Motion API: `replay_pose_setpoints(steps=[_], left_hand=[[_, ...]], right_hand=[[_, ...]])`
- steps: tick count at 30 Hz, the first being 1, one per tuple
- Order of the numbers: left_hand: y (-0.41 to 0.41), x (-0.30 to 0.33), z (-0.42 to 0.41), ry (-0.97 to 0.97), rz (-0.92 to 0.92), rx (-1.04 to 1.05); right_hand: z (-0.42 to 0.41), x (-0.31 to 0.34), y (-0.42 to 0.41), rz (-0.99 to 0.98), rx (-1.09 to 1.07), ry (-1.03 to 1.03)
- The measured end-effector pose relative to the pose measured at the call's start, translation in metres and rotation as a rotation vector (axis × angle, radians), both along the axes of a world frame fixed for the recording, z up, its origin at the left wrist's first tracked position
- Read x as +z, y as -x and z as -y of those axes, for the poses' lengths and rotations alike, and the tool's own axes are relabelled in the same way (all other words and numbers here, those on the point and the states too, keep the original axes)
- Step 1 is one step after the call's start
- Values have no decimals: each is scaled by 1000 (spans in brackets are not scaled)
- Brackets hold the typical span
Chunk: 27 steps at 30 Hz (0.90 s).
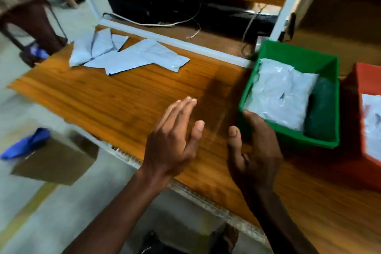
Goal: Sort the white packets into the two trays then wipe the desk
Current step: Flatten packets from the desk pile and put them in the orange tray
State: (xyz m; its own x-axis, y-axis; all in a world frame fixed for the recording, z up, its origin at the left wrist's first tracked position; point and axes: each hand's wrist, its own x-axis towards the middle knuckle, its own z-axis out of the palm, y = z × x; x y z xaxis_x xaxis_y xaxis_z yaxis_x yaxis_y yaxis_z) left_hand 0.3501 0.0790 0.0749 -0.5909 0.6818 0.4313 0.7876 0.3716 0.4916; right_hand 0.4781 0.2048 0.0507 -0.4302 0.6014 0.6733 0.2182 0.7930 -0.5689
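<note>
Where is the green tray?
In the head view, the green tray sits on the desk's right side, beside the red tray, just beyond the right hand.

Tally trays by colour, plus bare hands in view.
Green tray: 1
Red tray: 1
Hands: 2, left hand and right hand, both empty
Total: 4

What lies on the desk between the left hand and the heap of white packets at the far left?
Nothing: in the head view, only bare wooden desk stretches from the left hand to the white packets.
</note>
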Motion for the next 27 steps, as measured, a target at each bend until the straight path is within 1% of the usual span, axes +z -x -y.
replay_pose_setpoints(steps=[8, 11, 14, 20, 23, 27], left_hand=[[92, -58, 196, 24, 110, 254], [128, -75, 253, 28, 169, 336], [168, -86, 292, 24, 192, 388], [276, -100, 322, 35, 224, 438], [339, -99, 316, 40, 186, 425], [417, -94, 299, 78, 201, 377]], right_hand=[[160, -56, 142, 30, 204, 91], [213, -68, 201, 65, 266, 152], [252, -75, 256, 97, 314, 197], [285, -93, 364, 152, 315, 224], [278, -102, 419, 122, 300, 200], [257, -105, 490, 107, 189, 155]])
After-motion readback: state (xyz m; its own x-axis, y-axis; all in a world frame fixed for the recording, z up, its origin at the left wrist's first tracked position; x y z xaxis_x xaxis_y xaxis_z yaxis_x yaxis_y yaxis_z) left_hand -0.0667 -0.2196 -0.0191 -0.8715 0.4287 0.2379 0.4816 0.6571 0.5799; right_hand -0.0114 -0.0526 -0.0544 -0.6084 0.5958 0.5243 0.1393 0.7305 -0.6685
